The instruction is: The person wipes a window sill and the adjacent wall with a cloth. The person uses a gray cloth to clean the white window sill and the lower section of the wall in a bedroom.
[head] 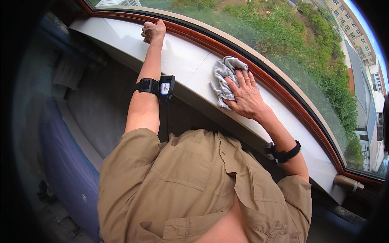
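My right hand (247,95) lies palm down, fingers spread, on a crumpled grey striped cloth (224,76) and presses it onto the white windowsill (197,65). The cloth's upper end bunches against the reddish-brown wooden window frame (194,38). Farther left, my left hand (154,31) is curled into a fist at the inner edge of that frame, above the sill. Nothing shows in the fist, though its palm side is hidden. A black strapped device (165,88) sits on my left forearm, and another black strap (288,153) circles my right forearm.
Beyond the window glass (243,33) are green shrubs (304,57) and buildings. A brown cylindrical object (346,183) is at the sill's right end. Behind me on the left is a purple-blue covered surface (67,164), beside the grey floor (97,88).
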`<state>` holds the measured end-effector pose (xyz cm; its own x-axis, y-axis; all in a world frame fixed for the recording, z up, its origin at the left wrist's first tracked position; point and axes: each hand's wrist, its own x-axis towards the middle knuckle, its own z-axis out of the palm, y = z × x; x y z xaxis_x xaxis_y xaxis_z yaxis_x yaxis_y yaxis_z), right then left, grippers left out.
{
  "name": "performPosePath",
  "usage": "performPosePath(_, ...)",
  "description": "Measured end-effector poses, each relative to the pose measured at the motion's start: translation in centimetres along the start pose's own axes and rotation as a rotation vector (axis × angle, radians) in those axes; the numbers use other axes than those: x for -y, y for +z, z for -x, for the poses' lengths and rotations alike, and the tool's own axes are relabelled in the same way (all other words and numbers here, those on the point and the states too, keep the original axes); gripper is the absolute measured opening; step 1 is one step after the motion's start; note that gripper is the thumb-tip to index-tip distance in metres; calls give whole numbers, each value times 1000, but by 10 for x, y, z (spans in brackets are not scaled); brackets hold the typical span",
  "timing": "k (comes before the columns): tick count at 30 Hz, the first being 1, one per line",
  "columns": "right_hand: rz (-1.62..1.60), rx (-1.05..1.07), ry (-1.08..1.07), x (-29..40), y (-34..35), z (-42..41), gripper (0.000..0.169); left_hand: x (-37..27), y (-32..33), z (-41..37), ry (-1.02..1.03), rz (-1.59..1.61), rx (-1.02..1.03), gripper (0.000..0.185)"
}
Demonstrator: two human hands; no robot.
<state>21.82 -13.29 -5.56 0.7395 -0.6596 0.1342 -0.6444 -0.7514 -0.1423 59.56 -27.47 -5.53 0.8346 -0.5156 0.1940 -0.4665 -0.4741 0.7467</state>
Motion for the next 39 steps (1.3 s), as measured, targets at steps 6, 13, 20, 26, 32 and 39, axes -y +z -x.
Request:
performPosePath(6,126,-116,-192,45,24,-165,54,61,4,-39,191,-373,20,57)
performPosePath(13,81,-266,-193,74,46,-222,57,53,4,-47,235,-474,45,64)
performPosePath(20,221,-21,106,51,-15,-62,57,68,-4,-53,382,-406,-7,50)
performPosePath(26,56,118,-8,34,-6,-55,65,75,-2,-61,345,-397,-19,48)
performPosePath(32,15,-38,-181,74,27,-173,66,72,-5,-65,297,-313,37,59)
performPosePath(39,52,-217,-167,108,55,-252,61,78,-5,-71,320,-297,-8,54)
